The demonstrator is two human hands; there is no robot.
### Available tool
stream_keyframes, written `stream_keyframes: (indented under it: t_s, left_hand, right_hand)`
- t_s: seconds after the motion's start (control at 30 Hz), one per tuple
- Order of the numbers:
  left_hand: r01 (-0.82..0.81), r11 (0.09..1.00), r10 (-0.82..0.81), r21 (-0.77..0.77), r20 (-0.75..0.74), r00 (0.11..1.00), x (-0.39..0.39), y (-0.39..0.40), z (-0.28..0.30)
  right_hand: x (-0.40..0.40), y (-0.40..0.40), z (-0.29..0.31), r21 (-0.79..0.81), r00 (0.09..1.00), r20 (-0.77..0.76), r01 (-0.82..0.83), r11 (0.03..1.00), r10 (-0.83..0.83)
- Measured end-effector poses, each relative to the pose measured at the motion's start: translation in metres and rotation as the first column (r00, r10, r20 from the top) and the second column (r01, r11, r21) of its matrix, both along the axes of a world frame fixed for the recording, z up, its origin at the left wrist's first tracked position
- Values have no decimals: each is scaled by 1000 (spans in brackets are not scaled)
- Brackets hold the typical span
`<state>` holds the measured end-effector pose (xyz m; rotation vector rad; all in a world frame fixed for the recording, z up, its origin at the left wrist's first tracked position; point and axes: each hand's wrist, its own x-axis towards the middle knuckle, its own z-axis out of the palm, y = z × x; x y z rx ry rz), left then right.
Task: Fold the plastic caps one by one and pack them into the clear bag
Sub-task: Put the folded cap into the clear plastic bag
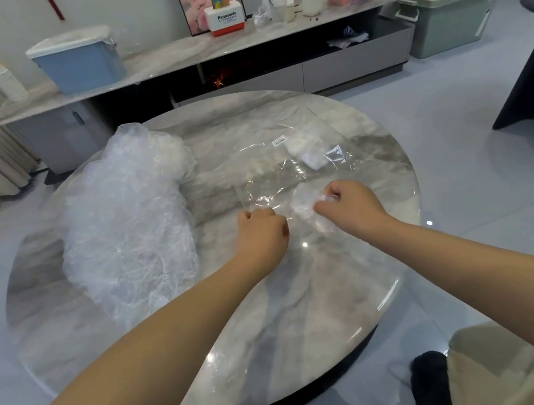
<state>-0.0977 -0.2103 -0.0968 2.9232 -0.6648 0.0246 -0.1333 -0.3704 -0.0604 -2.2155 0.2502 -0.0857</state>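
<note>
1. The clear bag [291, 164] lies flat on the round marble table [279, 339], its labelled end pointing away from the person and its near edge at the two hands; a few folded caps [308, 154] seem already to sit inside it near the far end.
2. The left hand [261, 231] is clenched at the bag's near left edge; it appears to pinch the film there, though the thin plastic makes that hard to confirm.
3. The right hand [345, 204] pinches a small crumpled plastic cap [308, 206] just right of the left hand, over the bag's near edge.
4. The cap stretches from the right fingers toward the left hand, so its long axis runs across the bag's mouth, not into it.
5. The pile of unfolded caps [126, 220] lies well left of the bag, nearer the left hand.
6. Judged from this, the cap is being folded or started into the bag, with the right hand leading.
</note>
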Motion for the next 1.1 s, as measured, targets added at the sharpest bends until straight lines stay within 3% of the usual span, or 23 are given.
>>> stream_keyframes:
  t_s: [0.13,0.27,0.37,0.5,0.6,0.9,0.97,1.1]
  left_hand:
    - [142,984,-143,106,5,990,-12,-3,-2]
    - [214,974,-208,80,-77,975,-33,6,-9]
    - [138,990,-142,-36,-171,975,-41,13,-10]
    - [44,999,-46,-23,-130,990,-41,21,-14]
    - [-16,1000,16,4,-178,984,-41,26,-19]
    - [-4,950,0,313,13,1000,-26,13,-19]
    - [-48,962,38,268,41,998,-22,9,-15]
    - [-164,986,161,18,107,981,-19,7,-1]
  right_hand:
    - [2,0,8,102,1000,27,10,995,-13]
    - [4,3,0,236,971,-238,40,971,18]
    - [-1,3,-7,345,919,-393,128,930,19]
    - [-9,-2,-16,335,883,-468,126,934,49]
    - [-14,-4,-20,296,866,-494,88,951,73]
    - [-14,-4,-22,234,839,-513,-65,970,180]
    - [-11,-4,-25,228,832,-522,-73,971,186]
    - [-5,0,-34,315,828,-543,47,948,139]
